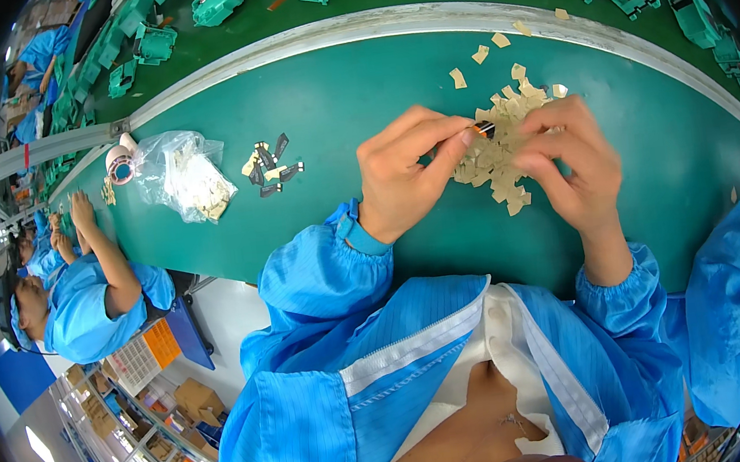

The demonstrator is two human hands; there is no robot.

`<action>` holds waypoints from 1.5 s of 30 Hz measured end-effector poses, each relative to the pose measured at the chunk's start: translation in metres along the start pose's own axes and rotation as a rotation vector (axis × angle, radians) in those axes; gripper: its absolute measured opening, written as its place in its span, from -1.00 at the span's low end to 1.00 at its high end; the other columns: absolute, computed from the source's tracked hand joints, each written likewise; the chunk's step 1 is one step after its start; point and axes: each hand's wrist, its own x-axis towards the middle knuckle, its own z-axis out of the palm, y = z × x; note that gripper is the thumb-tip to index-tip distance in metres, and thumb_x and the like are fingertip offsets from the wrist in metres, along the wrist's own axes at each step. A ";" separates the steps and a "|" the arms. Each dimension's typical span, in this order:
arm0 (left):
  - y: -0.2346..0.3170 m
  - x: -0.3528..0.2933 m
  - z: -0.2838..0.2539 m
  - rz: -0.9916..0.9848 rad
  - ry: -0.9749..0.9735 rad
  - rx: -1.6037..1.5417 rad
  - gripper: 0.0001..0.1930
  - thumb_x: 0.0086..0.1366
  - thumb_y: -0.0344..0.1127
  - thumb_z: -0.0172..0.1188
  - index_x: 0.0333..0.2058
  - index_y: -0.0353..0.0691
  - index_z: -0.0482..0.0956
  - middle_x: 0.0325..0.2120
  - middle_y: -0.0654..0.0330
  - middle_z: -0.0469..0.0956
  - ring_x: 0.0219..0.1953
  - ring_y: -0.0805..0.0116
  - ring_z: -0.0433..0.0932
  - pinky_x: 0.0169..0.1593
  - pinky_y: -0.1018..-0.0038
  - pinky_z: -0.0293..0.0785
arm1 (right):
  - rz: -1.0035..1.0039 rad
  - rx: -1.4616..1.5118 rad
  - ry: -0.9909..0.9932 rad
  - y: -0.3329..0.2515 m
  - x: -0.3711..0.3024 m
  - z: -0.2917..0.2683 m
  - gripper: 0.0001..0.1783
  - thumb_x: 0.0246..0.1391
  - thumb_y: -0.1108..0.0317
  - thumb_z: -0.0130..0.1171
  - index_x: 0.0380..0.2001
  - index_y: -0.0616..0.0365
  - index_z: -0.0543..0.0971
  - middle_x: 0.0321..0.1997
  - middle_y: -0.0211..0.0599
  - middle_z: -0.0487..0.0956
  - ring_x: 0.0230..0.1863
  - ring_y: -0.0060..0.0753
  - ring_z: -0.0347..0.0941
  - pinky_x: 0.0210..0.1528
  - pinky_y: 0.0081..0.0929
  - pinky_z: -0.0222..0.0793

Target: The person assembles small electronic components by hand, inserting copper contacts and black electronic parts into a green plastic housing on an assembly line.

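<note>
My left hand (411, 165) pinches a small black strip (485, 130) with an orange end between thumb and fingertips. My right hand (582, 168) is held just to the right of it, thumb and curled fingers apart, with nothing visible between them. Under and between both hands lies a loose heap of small cream-coloured pieces (510, 189), like bits of paper or film. A few single pieces (480, 54) lie scattered beyond the heap. To the left of my left hand is a small pile of black strips (268, 159) with pale ends.
A clear plastic bag (189, 178) of whitish pieces lies farther left on the green table (310, 93), beside a tape roll (121, 167). Beyond a pale rail (348, 26) stand several green units (220, 0). Co-workers in blue sit at left; a blue sleeve (735, 310) shows at right.
</note>
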 end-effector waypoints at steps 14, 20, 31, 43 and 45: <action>0.003 -0.005 0.006 0.017 -0.043 -0.070 -0.89 0.09 -0.51 0.22 -0.36 -0.34 0.62 -0.56 0.16 0.54 -0.62 0.50 0.44 -0.55 0.62 0.36 | -0.195 -0.217 0.163 0.003 0.003 0.021 -0.70 -0.46 0.52 0.29 -0.45 0.17 0.63 -0.44 -0.30 0.49 -0.42 -0.32 0.40 -0.48 -0.52 0.34; 0.001 -0.010 0.006 -0.052 -0.072 -0.161 -0.90 0.11 -0.50 0.21 -0.36 -0.34 0.61 -0.57 0.18 0.52 -0.61 0.53 0.41 -0.55 0.62 0.32 | -0.252 -0.274 0.148 0.002 0.003 0.021 -0.70 -0.48 0.47 0.24 -0.47 0.19 0.62 -0.46 -0.30 0.47 -0.45 -0.34 0.38 -0.52 -0.55 0.33; 0.002 -0.006 -0.003 -0.391 -0.200 -0.518 -0.89 0.19 -0.45 0.15 -0.42 -0.38 0.61 -0.59 0.23 0.52 -0.57 0.60 0.41 -0.52 0.65 0.31 | -0.320 -0.274 0.129 0.005 0.001 0.019 -0.69 -0.49 0.43 0.20 -0.48 0.18 0.62 -0.46 -0.33 0.47 -0.45 -0.35 0.38 -0.55 -0.56 0.33; -0.001 -0.008 -0.001 -0.484 -0.184 -0.479 -0.87 0.16 -0.46 0.14 -0.48 -0.40 0.60 -0.63 0.24 0.50 -0.62 0.61 0.42 -0.57 0.65 0.31 | -0.264 -0.168 0.100 -0.003 -0.002 0.015 -0.77 -0.40 0.53 0.25 -0.50 0.17 0.59 -0.41 -0.30 0.50 -0.40 -0.31 0.42 -0.44 -0.50 0.34; -0.002 -0.005 0.000 -0.488 -0.125 -0.347 -0.89 0.14 -0.48 0.14 -0.47 -0.39 0.60 -0.66 0.26 0.48 -0.65 0.63 0.39 -0.60 0.64 0.28 | -0.106 0.010 0.275 -0.002 -0.006 0.011 -0.82 -0.28 0.60 0.23 -0.47 0.18 0.57 -0.34 -0.24 0.49 -0.37 -0.28 0.44 -0.35 -0.47 0.35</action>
